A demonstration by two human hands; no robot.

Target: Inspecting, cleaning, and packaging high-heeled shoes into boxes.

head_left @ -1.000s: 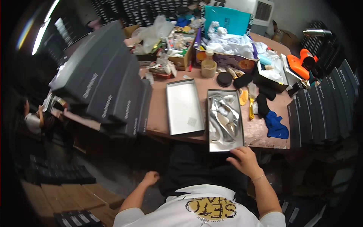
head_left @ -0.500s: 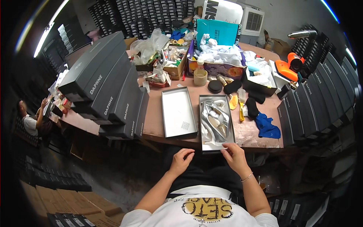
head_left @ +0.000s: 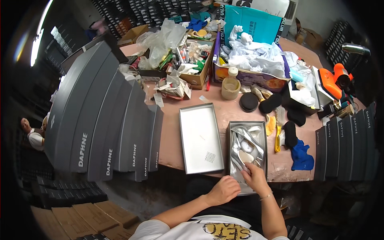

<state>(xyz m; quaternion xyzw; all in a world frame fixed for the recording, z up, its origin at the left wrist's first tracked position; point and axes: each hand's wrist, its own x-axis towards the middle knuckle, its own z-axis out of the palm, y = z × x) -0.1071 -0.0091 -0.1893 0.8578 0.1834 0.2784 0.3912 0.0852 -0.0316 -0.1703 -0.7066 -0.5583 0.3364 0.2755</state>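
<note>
A grey shoebox (head_left: 228,150) lies at the table's front edge, with a pair of shiny silver shoes (head_left: 256,146) and pale paper inside. My right hand (head_left: 256,179) reaches over the box's near end, thumb and fingers closed on the near end of a shoe. Just left of it, at the box's near edge, my left hand (head_left: 224,190) is curled closed; its fingertips are hidden, so what it holds, if anything, does not show. The white-lined box lid (head_left: 198,140) lies to the left of the shoebox, inside facing up.
Stacked grey shoeboxes (head_left: 102,120) rise at left, more (head_left: 344,144) at right. Behind are a carton (head_left: 256,78) of crumpled paper, a jar (head_left: 231,88) and a round black tin (head_left: 249,102). A yellow-handled brush (head_left: 277,140) and blue cloth (head_left: 302,156) lie right of the shoebox.
My right hand has gone from the box's near rim in to the shoe. My left hand has come right, close beside it. The whole view has shifted, with the table nearer.
</note>
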